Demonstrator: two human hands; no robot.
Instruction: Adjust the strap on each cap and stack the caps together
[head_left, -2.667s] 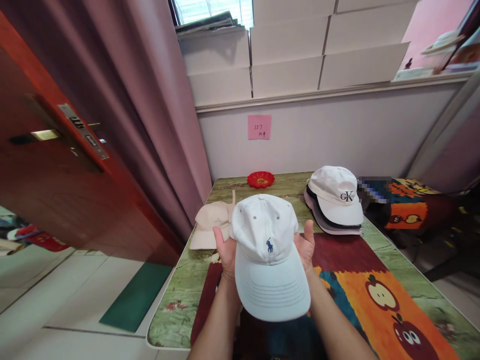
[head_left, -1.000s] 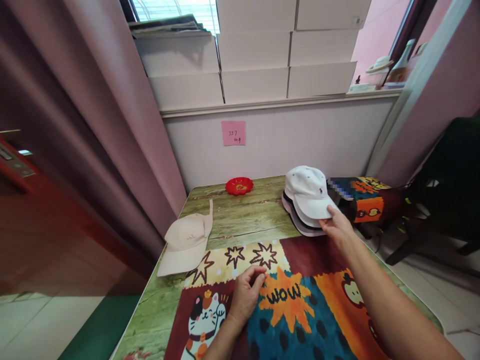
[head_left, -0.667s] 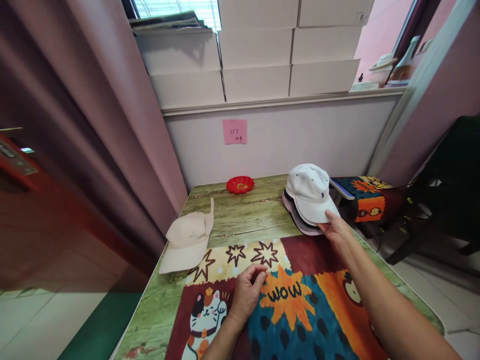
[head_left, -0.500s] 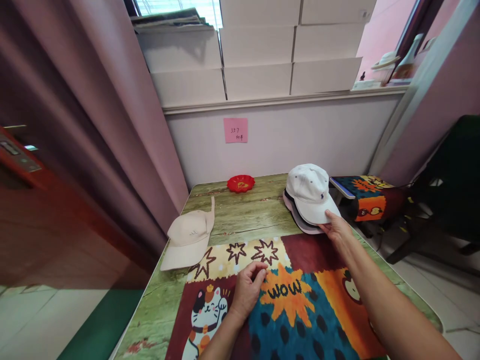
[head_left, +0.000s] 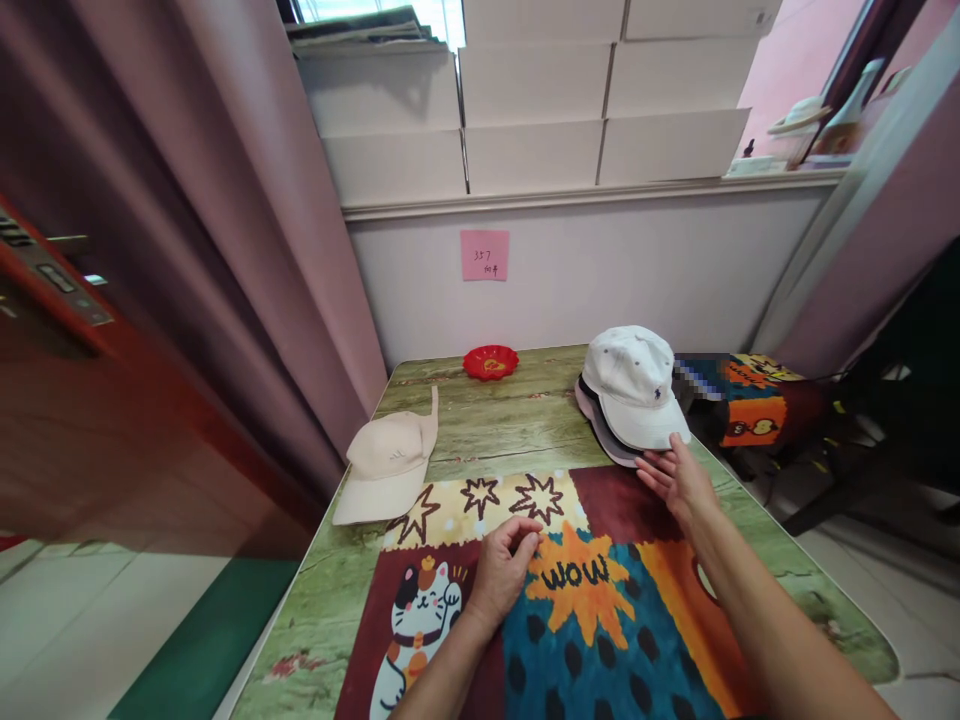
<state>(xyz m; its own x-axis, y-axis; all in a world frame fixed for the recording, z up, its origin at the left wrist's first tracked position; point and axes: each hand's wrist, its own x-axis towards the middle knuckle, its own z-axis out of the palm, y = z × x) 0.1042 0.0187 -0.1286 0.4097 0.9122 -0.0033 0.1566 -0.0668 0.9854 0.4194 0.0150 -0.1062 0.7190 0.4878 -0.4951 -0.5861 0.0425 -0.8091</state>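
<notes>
A white baseball cap (head_left: 632, 370) with a small dark logo tops a stack at the right of the table. Under it show the edges of a dark cap and a pale pinkish cap (head_left: 596, 425). My right hand (head_left: 679, 478) is at the front of the brims, fingers spread, thumb by the white brim's edge; whether it touches is hard to tell. My left hand (head_left: 501, 570) rests on the patterned mat (head_left: 570, 650), fingers loosely curled in, with nothing visible in them. A beige cap (head_left: 388, 460) lies at the left, its strap sticking up behind.
A red scalloped dish (head_left: 490, 362) sits near the back edge of the green wood-patterned table (head_left: 517, 415). Behind is a wall with a pink note (head_left: 484, 256). A purple curtain (head_left: 300, 250) hangs at left; a dark chair (head_left: 900, 400) stands at right.
My right hand has loosened from the white cap's brim and its fingers have spread. My left hand keeps its place on the mat. The view has shifted slightly.
</notes>
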